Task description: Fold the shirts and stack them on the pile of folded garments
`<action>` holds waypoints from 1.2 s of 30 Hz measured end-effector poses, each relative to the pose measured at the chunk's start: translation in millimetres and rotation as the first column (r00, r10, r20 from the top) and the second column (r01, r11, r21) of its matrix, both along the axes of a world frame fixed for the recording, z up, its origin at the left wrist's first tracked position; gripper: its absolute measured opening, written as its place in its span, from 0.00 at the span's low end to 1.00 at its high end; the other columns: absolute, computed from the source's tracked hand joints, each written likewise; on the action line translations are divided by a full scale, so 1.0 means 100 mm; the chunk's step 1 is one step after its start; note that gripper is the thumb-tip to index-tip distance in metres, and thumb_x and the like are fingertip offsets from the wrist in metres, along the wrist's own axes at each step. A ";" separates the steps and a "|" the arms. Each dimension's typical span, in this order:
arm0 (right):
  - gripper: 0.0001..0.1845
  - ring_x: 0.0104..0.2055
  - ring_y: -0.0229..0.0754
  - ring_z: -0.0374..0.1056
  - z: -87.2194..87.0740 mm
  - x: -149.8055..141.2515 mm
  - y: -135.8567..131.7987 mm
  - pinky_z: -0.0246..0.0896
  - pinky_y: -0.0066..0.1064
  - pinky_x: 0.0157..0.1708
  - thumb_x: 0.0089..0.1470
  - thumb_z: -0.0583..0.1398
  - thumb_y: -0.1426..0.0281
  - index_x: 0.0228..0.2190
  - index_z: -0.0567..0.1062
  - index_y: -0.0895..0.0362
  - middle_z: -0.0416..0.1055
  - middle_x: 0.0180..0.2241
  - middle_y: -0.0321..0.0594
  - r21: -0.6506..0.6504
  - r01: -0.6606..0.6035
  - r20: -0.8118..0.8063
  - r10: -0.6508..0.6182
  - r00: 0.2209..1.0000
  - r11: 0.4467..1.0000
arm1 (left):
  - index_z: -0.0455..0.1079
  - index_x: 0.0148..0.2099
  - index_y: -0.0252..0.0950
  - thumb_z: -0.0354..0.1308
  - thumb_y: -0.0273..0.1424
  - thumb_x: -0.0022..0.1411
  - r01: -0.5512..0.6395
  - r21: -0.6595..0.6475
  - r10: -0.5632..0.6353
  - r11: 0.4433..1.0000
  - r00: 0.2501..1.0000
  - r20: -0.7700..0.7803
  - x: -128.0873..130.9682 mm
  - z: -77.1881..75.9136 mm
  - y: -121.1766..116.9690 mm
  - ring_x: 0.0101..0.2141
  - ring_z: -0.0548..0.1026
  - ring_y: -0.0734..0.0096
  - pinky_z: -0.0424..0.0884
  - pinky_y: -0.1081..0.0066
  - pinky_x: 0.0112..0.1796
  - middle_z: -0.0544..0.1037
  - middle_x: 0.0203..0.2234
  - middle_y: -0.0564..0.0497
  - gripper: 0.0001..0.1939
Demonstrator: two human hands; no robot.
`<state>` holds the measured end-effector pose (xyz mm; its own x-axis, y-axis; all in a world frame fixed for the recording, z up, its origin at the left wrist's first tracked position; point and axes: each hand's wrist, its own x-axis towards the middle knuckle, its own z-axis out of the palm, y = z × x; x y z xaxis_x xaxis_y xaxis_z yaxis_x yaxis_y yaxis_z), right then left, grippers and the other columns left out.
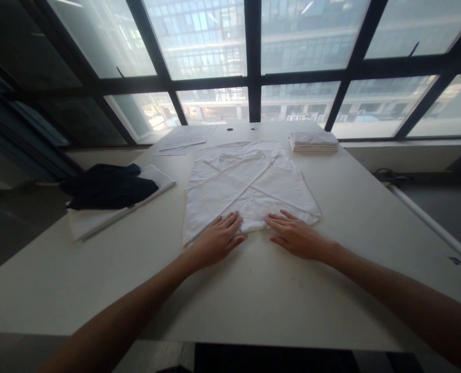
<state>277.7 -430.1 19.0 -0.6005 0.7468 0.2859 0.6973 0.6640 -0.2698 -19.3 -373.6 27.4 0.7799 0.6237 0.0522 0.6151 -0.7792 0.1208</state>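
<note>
A white cloth garment [222, 186] lies spread on the white table in front of me, with parts folded over it in crossing diagonals; the frame does not make plain whether it is a shirt or a robe. My left hand [218, 239] rests palm down on its near edge, left of the middle, fingers stretched out. On the same edge, farther right, my right hand [294, 235] lies flat with its fingers apart. Neither hand grips anything. Small wrinkles show in the cloth between the fingertips.
Dark navy cloth [108, 185] sits on folded white cloth [98, 220] at the left table edge. White sheets [181, 141] lie at the far left, and a folded white stack [313, 142] at the far right. The table [253, 295] stands before large windows.
</note>
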 end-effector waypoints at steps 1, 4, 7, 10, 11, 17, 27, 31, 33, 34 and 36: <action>0.26 0.68 0.50 0.61 0.00 0.00 0.01 0.52 0.53 0.69 0.69 0.56 0.66 0.65 0.67 0.56 0.68 0.64 0.51 -0.003 0.012 0.002 -0.012 1.000 1.000 | 0.58 0.72 0.33 0.39 0.48 0.78 -0.001 -0.001 0.001 1.000 1.000 0.003 0.00 0.00 0.00 0.71 0.55 0.52 0.55 0.50 0.67 0.58 0.71 0.35 0.32; 0.24 0.67 0.51 0.63 -0.01 0.00 0.01 0.56 0.49 0.67 0.70 0.55 0.66 0.63 0.70 0.59 0.70 0.63 0.52 -0.003 0.060 0.026 -0.060 0.998 0.998 | 0.56 0.73 0.34 0.37 0.49 0.78 0.002 0.000 -0.002 1.000 1.000 -0.027 -0.02 0.00 0.00 0.71 0.53 0.54 0.53 0.52 0.67 0.56 0.72 0.36 0.33; 0.23 0.66 0.54 0.64 -0.02 -0.02 0.00 0.58 0.50 0.66 0.70 0.54 0.65 0.59 0.72 0.65 0.69 0.62 0.59 0.056 0.185 0.081 -0.189 0.979 0.981 | 0.49 0.76 0.35 0.36 0.52 0.77 -0.003 -0.007 0.003 1.000 0.996 -0.092 -0.04 0.01 -0.02 0.73 0.48 0.54 0.49 0.52 0.68 0.50 0.74 0.38 0.36; 0.23 0.63 0.57 0.67 -0.05 -0.01 -0.01 0.58 0.53 0.65 0.71 0.52 0.64 0.55 0.75 0.68 0.71 0.59 0.63 0.126 0.315 0.129 -0.330 0.935 0.941 | 0.44 0.77 0.34 0.35 0.54 0.76 -0.007 -0.024 0.004 1.000 0.990 -0.139 -0.05 0.01 -0.03 0.73 0.44 0.52 0.47 0.51 0.68 0.45 0.74 0.38 0.39; 0.24 0.63 0.58 0.67 -0.06 0.01 -0.01 0.57 0.54 0.65 0.71 0.51 0.64 0.54 0.76 0.68 0.72 0.58 0.63 0.141 0.352 0.132 -0.370 0.920 0.925 | 0.43 0.77 0.33 0.35 0.54 0.76 -0.007 -0.026 0.003 1.000 0.989 -0.145 -0.06 0.00 -0.04 0.73 0.44 0.52 0.47 0.50 0.68 0.45 0.74 0.38 0.39; 0.27 0.70 0.58 0.57 -0.12 0.06 0.01 0.54 0.56 0.67 0.71 0.51 0.64 0.62 0.69 0.67 0.64 0.65 0.63 0.143 0.348 0.008 -0.353 0.936 0.927 | 0.46 0.77 0.33 0.38 0.53 0.76 -0.008 0.041 0.012 0.999 0.993 -0.114 -0.03 -0.02 -0.04 0.73 0.45 0.52 0.45 0.50 0.69 0.49 0.74 0.37 0.39; 0.34 0.73 0.48 0.50 -0.04 -0.06 -0.07 0.47 0.50 0.72 0.69 0.57 0.63 0.71 0.57 0.54 0.56 0.71 0.49 -0.042 -0.082 -0.021 0.081 0.996 0.996 | 0.32 0.79 0.41 0.39 0.52 0.77 0.092 -0.035 -0.094 0.995 0.993 -0.077 -0.03 -0.02 -0.07 0.73 0.42 0.55 0.45 0.53 0.69 0.42 0.75 0.42 0.39; 0.32 0.72 0.49 0.54 -0.05 -0.05 -0.05 0.50 0.49 0.71 0.69 0.57 0.64 0.70 0.60 0.57 0.60 0.69 0.51 -0.044 -0.033 -0.029 0.032 0.999 0.998 | 0.31 0.79 0.41 0.39 0.52 0.77 0.087 -0.055 -0.092 0.995 0.991 -0.094 -0.04 -0.02 -0.07 0.73 0.40 0.55 0.44 0.52 0.69 0.41 0.75 0.42 0.39; 0.30 0.71 0.50 0.56 -0.05 -0.05 -0.04 0.52 0.49 0.70 0.69 0.57 0.64 0.68 0.63 0.58 0.62 0.67 0.53 -0.038 -0.012 -0.024 0.011 1.000 0.999 | 0.31 0.79 0.41 0.39 0.52 0.77 0.089 -0.047 -0.093 0.995 0.992 -0.090 -0.03 -0.01 -0.07 0.73 0.41 0.55 0.45 0.52 0.69 0.42 0.75 0.42 0.39; 0.29 0.70 0.50 0.57 -0.05 -0.05 -0.03 0.53 0.49 0.69 0.69 0.57 0.64 0.67 0.65 0.59 0.63 0.67 0.53 -0.035 0.004 -0.026 -0.005 1.000 0.999 | 0.31 0.78 0.41 0.40 0.52 0.77 0.091 -0.041 -0.094 0.995 0.992 -0.086 -0.03 -0.02 -0.07 0.73 0.42 0.55 0.45 0.53 0.69 0.42 0.75 0.42 0.39; 0.28 0.69 0.51 0.59 -0.05 -0.04 -0.03 0.56 0.49 0.68 0.68 0.57 0.65 0.66 0.67 0.58 0.64 0.66 0.53 -0.027 0.040 -0.036 -0.041 0.998 0.999 | 0.31 0.78 0.41 0.40 0.52 0.77 0.095 -0.032 -0.097 0.995 0.992 -0.082 -0.03 -0.02 -0.06 0.73 0.42 0.55 0.46 0.53 0.69 0.43 0.75 0.42 0.39</action>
